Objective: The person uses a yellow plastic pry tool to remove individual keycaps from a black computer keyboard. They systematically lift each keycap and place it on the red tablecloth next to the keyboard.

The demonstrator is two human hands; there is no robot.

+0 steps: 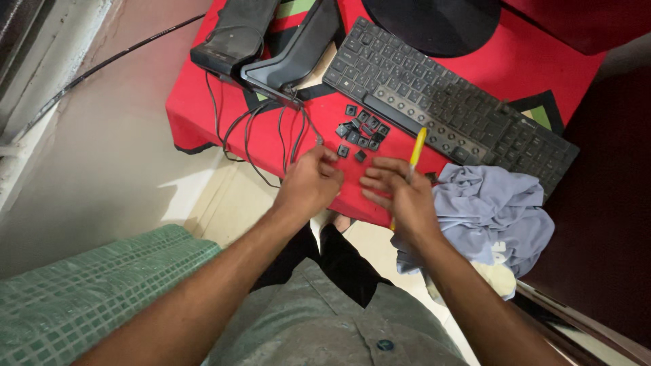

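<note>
Holding: your right hand [401, 191], fingers clamped on a yellow pen [415, 152]
Left hand [308, 183]: fingers curled together near loose keys [363, 132]
Far: keyboard [447, 102]

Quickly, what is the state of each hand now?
Left hand: fingers curled near the loose keys; whether it holds one cannot be told.
Right hand: closed on a yellow pen.

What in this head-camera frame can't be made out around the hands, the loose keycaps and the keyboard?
- Left hand: fingertips curl under, so whether its grip holds a keycap is hidden.
- Yellow tool in the right hand: its kind and tip are hidden by the fingers.
- Loose keycaps: legends too small to tell.
- Keyboard: far end cut by the round black object.
- Grey cloth: covers the table's edge.
</note>
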